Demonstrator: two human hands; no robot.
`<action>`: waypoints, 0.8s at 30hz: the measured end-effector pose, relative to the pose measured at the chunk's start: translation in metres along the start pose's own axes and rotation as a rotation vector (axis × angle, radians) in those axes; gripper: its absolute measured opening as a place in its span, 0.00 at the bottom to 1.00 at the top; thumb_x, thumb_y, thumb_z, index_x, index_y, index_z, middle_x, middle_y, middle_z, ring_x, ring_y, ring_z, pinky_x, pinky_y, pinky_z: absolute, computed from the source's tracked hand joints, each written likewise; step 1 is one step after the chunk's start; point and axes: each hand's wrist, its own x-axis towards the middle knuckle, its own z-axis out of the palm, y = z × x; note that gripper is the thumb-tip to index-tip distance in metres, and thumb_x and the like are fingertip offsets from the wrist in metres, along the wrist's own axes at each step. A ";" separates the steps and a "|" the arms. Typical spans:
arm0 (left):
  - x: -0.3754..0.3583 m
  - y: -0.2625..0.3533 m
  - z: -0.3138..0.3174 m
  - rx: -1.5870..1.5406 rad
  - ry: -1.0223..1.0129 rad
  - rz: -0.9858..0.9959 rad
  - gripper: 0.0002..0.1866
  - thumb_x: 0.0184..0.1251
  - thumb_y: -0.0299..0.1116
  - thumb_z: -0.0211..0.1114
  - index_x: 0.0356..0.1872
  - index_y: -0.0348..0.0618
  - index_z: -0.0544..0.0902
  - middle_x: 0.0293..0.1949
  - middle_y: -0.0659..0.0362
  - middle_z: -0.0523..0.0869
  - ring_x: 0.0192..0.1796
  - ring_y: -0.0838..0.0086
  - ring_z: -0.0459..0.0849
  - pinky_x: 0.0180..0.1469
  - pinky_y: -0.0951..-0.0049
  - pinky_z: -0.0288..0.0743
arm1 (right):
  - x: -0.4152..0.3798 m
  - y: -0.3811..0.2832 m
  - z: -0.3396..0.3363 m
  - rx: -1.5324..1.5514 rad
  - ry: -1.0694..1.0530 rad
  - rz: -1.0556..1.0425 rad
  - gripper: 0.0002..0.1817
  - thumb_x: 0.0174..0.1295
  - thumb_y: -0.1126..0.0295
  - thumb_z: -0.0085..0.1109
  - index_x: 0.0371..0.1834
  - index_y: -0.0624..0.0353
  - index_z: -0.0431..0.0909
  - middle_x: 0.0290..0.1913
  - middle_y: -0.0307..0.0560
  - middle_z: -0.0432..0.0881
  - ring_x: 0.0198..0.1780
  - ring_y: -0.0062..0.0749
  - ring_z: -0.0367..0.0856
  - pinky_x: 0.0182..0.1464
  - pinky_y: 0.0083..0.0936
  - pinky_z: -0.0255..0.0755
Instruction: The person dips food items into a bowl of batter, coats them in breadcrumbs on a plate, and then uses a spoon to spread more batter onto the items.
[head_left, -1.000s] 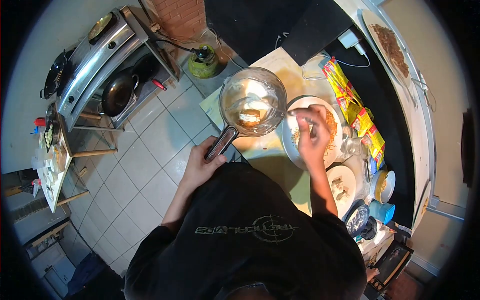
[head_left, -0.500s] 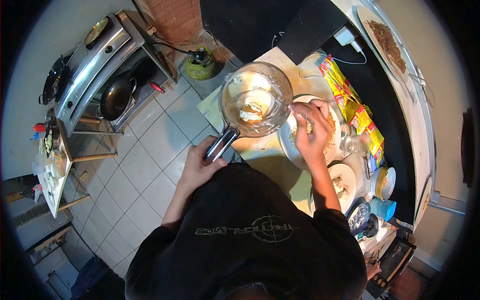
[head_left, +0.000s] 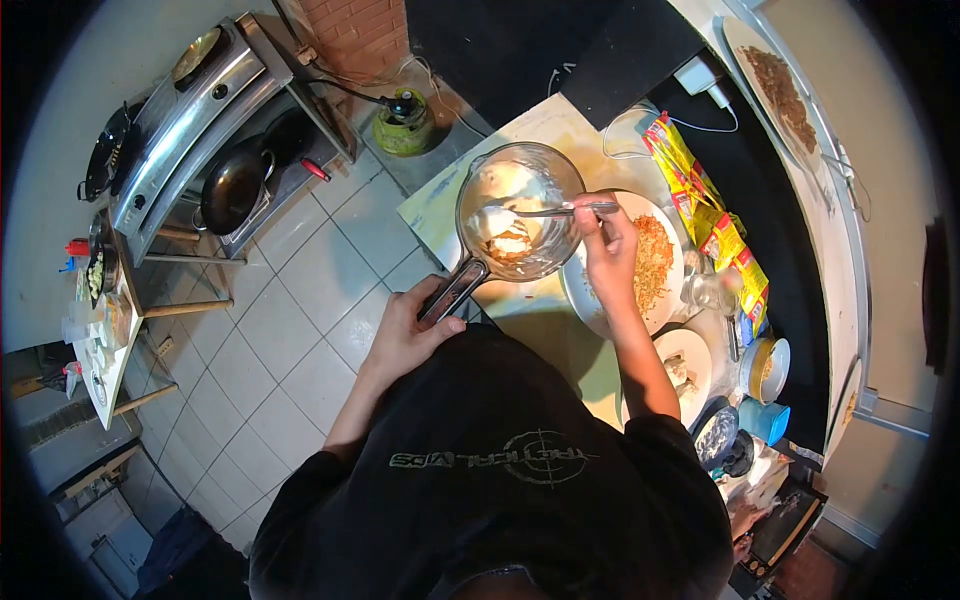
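Observation:
My left hand (head_left: 408, 325) is closed around the handle of a clear glass saucepan (head_left: 560, 170), which is held tilted so its inside shows. White creamy stuff smears its wall, and a brown-and-white lump (head_left: 510, 243) lies in it. Between the fingers of my right hand (head_left: 608, 248) is a metal spoon (head_left: 548, 212). Its far end reaches into the pan and carries a white creamy dollop. Beneath my right hand, partly covered by it, is a white plate (head_left: 590, 308) with orange and pale crumbly food.
A smaller plate (head_left: 700, 396) with pale pieces stands near my right forearm. Yellow-red packets (head_left: 700, 205), a glass jar (head_left: 708, 290) and a blue container (head_left: 765, 420) line the table's right side. Left are a stove (head_left: 185, 120), a dark wok (head_left: 230, 190) and a green gas cylinder (head_left: 405, 130).
The spoon now shows clearly in my right hand, its end loaded with white cream inside the pan. The pan has shifted slightly right and down. My left hand keeps its grip on the handle.

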 end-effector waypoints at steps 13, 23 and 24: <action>0.001 -0.017 0.001 -0.276 -0.001 0.006 0.41 0.53 0.70 0.68 0.44 0.34 0.78 0.22 0.65 0.76 0.25 0.82 0.71 0.28 0.78 0.64 | -0.050 -0.054 -0.037 -0.628 -0.202 -0.674 0.05 0.55 0.70 0.62 0.34 0.56 0.83 0.39 0.44 0.87 0.39 0.39 0.73 0.43 0.36 0.67; 0.002 -0.010 0.000 -0.279 -0.022 0.030 0.42 0.51 0.71 0.68 0.45 0.34 0.79 0.23 0.65 0.78 0.26 0.83 0.73 0.29 0.79 0.65 | -0.024 -0.039 -0.029 -0.575 -0.182 -0.742 0.16 0.43 0.70 0.64 0.39 0.49 0.87 0.45 0.35 0.86 0.42 0.37 0.73 0.44 0.35 0.65; 0.001 -0.010 0.000 -0.273 -0.018 0.038 0.42 0.51 0.71 0.68 0.44 0.34 0.79 0.23 0.65 0.78 0.26 0.83 0.73 0.29 0.79 0.65 | -0.024 -0.040 -0.028 -0.572 -0.182 -0.746 0.16 0.43 0.70 0.64 0.39 0.49 0.87 0.45 0.35 0.86 0.42 0.37 0.73 0.44 0.35 0.65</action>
